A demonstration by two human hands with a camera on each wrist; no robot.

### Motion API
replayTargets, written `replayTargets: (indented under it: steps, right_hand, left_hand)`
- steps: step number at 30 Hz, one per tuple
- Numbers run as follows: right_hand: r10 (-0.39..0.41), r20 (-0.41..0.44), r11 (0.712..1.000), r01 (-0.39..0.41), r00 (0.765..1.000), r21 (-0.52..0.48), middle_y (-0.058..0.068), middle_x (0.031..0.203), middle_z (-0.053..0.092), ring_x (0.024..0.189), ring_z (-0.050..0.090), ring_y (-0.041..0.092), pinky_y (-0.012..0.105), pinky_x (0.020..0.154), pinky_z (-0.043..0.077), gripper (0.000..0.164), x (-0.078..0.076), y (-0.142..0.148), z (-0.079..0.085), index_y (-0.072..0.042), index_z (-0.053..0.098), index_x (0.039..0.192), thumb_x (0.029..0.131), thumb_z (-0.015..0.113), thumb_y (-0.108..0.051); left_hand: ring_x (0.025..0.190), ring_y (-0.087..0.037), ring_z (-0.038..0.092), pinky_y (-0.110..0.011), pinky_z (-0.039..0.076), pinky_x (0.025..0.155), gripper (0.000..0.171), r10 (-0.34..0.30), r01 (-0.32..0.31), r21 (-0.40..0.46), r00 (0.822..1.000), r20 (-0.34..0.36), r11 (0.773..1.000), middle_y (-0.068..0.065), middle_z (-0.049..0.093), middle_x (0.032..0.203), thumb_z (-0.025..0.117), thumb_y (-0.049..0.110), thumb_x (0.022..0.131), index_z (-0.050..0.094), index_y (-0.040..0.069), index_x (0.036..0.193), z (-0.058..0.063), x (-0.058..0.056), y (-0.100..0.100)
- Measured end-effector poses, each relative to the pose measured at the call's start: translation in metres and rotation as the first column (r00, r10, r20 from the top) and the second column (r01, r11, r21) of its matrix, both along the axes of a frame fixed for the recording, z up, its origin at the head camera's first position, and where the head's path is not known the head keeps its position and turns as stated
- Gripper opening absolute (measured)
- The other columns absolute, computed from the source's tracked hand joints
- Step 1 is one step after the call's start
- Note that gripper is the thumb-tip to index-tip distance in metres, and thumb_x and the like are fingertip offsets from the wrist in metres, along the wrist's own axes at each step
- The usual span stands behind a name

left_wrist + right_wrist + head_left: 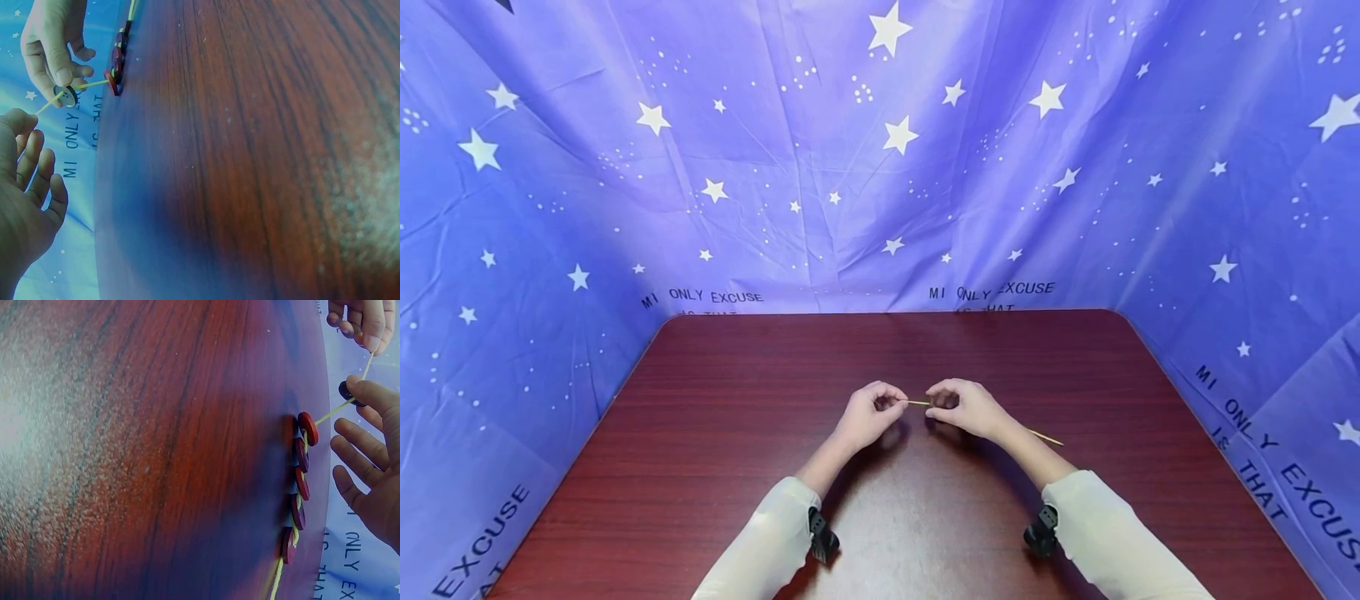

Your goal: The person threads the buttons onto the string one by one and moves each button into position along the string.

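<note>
In the head view my left hand (867, 417) pinches the end of a thin yellow string (918, 402) between thumb and forefinger. Close on the right, my right hand (970, 410) faces it. The right wrist view shows that hand's thumb and forefinger pinching a dark button (345, 392), its other fingers spread loosely. Yellow string passes through this button, whose pale face and holes show as a disc (65, 96) in the left wrist view. Further along hang a red button (308, 429) and several more red and dark purple ones, strung in a row by the table.
Both hands are over the middle of a dark red wood-grain table (737, 375) with rounded far corners. Beyond the right wrist, a string tail (1047, 437) lies on it. A blue-purple cloth (820, 167) with white stars encloses the back and sides.
</note>
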State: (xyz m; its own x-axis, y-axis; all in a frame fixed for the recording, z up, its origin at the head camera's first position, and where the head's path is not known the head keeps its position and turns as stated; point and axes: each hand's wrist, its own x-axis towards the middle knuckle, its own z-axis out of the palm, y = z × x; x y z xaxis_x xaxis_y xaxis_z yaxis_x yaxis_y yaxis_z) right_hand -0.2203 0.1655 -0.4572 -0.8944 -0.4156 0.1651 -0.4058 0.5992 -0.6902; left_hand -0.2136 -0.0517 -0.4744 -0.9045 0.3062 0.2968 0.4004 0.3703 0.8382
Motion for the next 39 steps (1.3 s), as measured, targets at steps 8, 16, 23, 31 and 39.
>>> replayTargets:
  steps: [8,16,23,31,39]
  right_hand:
    - [-0.039,-0.028,0.998,0.04,0.999,0.053,-0.004,0.082,0.067,0.082,0.06,0.013,0.032,0.077,0.048,0.031,-0.002,0.004,-0.001,-0.006,0.068,0.103,0.077,0.076,-0.021]
    - [-0.04,-0.022,0.998,0.041,0.999,0.052,-0.002,0.084,0.067,0.084,0.061,0.015,0.034,0.08,0.049,0.031,-0.003,0.006,-0.006,-0.006,0.068,0.103,0.077,0.076,-0.022]
    - [-0.05,0.007,0.998,0.05,0.999,0.03,0.0,0.085,0.066,0.082,0.061,0.016,0.034,0.077,0.05,0.03,-0.004,0.006,-0.009,-0.006,0.068,0.103,0.077,0.075,-0.021]
    - [-0.042,0.01,0.999,0.042,0.999,0.016,0.001,0.084,0.066,0.08,0.06,0.013,0.03,0.073,0.05,0.028,-0.003,0.007,-0.014,-0.006,0.068,0.102,0.078,0.075,-0.02]
    - [-0.05,0.01,0.999,0.05,0.999,0.004,0.001,0.083,0.065,0.078,0.059,0.011,0.025,0.071,0.048,0.027,-0.002,0.009,-0.019,-0.006,0.068,0.1,0.077,0.075,-0.019]
  left_hand:
    - [0.067,-0.003,0.051,-0.019,0.047,0.061,0.004,-0.007,0.007,0.009,1.0,0.014,1.0,-0.003,0.062,0.079,0.066,0.012,0.085,0.068,0.009,0.087,0.002,0.001,0.001]
    - [0.068,-0.005,0.052,-0.018,0.045,0.062,0.003,-0.004,0.003,0.03,0.999,0.042,1.0,-0.004,0.062,0.08,0.067,0.011,0.084,0.068,0.01,0.087,0.001,0.001,0.001]
    - [0.066,-0.004,0.051,-0.017,0.045,0.06,0.006,0.008,-0.009,0.034,0.999,0.044,0.999,-0.004,0.062,0.078,0.067,0.013,0.085,0.068,0.008,0.087,-0.002,-0.001,0.001]
    - [0.064,-0.01,0.05,-0.016,0.042,0.059,0.006,0.035,-0.039,0.054,0.996,0.079,0.998,-0.012,0.063,0.077,0.066,0.003,0.084,0.066,-0.002,0.087,0.023,0.013,0.005]
    - [0.065,-0.01,0.05,-0.014,0.041,0.059,0.007,0.014,-0.018,0.042,0.995,0.098,0.999,-0.016,0.064,0.08,0.065,0.002,0.084,0.066,-0.003,0.089,0.031,0.019,0.005]
